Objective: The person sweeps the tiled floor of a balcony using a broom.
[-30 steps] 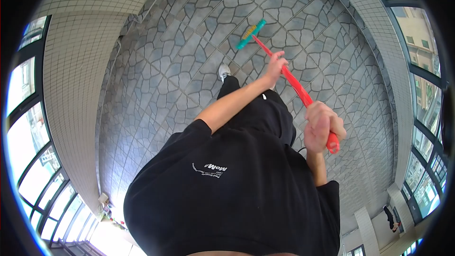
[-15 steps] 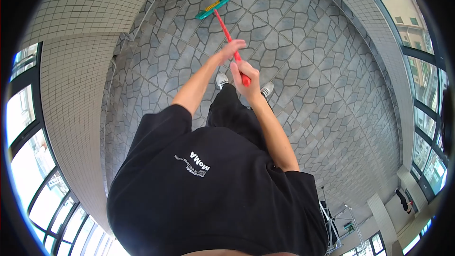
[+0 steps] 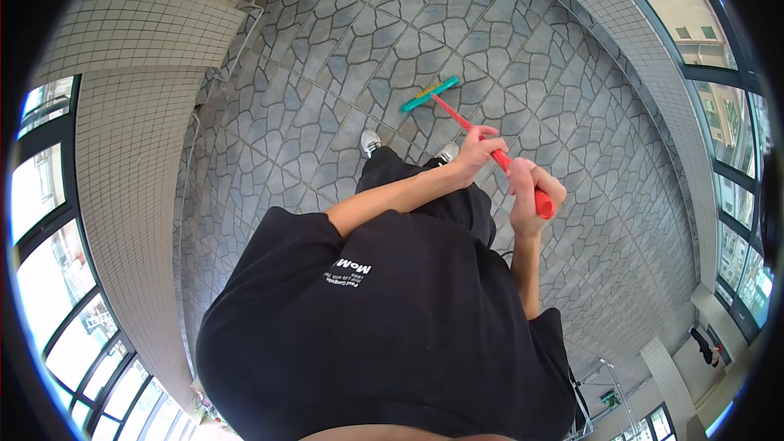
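A broom has a red handle [image 3: 452,114] and a green head [image 3: 416,103] with some yellow bristles; the head rests on the stone-patterned floor, ahead of my shoes. My left hand [image 3: 480,152] is wrapped round the handle partway up. Above it, close to the end of the handle, my right hand [image 3: 535,188] grips with its thumb along the shaft. The red round end of the handle pokes out below my right fist. The handle slants from the head back toward my right side.
Grey stone-patterned floor [image 3: 327,57] spreads around my white shoes [image 3: 371,142]. Tiled walls [image 3: 131,147] with windows stand on both sides. A metal rack [image 3: 608,380] is at the lower right, and another person [image 3: 702,347] is farther off.
Both hands have drawn the broom back and to the right. Its head is now closer to my feet, and my left hand, formerly blurred with stretched fingers, is closed round the handle.
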`<act>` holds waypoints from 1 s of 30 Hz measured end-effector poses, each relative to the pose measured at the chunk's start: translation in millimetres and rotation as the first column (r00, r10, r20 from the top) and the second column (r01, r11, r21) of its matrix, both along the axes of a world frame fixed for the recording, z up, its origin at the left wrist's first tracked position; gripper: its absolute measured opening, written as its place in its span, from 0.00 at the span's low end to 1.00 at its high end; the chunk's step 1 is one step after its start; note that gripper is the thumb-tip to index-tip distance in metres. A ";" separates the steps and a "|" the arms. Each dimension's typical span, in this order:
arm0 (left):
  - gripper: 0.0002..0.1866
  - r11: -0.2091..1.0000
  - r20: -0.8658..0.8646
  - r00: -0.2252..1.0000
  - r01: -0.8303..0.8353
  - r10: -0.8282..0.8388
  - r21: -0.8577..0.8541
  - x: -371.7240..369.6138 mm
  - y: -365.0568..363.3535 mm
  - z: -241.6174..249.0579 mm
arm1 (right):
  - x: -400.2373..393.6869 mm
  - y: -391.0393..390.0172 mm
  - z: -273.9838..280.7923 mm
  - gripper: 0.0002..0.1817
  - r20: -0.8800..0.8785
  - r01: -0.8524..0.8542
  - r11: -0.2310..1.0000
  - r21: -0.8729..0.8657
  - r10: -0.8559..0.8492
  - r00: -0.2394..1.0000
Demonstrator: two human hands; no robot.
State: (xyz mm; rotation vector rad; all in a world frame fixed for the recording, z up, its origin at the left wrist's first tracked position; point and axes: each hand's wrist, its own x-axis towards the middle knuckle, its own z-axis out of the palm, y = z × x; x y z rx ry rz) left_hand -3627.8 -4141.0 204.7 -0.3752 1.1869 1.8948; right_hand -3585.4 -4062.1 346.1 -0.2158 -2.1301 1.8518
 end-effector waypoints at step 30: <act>0.40 0.757 -0.202 0.907 -0.419 0.368 -0.501 98.8 -7.6 -181.3 | 77.8 56.4 -124.6 0.16 -0.198 -0.756 0.653 0.051 0.748 0.633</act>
